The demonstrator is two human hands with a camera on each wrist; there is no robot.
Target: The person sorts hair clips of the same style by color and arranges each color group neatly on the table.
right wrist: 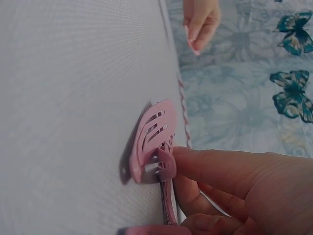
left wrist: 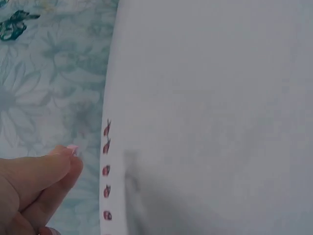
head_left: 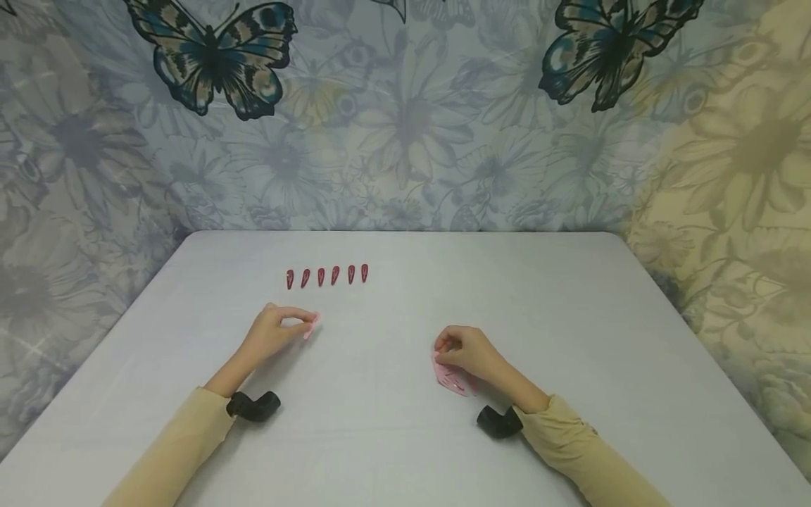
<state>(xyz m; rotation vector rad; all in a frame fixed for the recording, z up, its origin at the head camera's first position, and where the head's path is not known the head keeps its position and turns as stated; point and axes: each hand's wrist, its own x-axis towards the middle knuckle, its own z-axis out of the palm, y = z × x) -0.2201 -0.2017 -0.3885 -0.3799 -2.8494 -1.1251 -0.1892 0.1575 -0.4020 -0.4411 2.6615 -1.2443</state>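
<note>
My left hand (head_left: 274, 334) pinches a pink snap hair clip (head_left: 310, 329) between thumb and fingertips, above the left half of the white table. Just the clip's tip (left wrist: 74, 150) shows past the fingers in the left wrist view. On the right, my right hand (head_left: 474, 354) has thumb and forefinger on a small heap of pink hair clips (head_left: 450, 380), gripping at its far edge. The right wrist view shows these slotted pink clips (right wrist: 167, 116) overlapping one another, partly covered by the fingers. Beyond the left hand lies a row of several dark red hair clips (head_left: 321, 277).
The white table (head_left: 393, 436) ends at a wall covering (head_left: 405, 162) printed with flowers and butterflies. A black wrist-worn device (head_left: 255, 407) sits at the left cuff, and another black device (head_left: 499, 422) at the right cuff.
</note>
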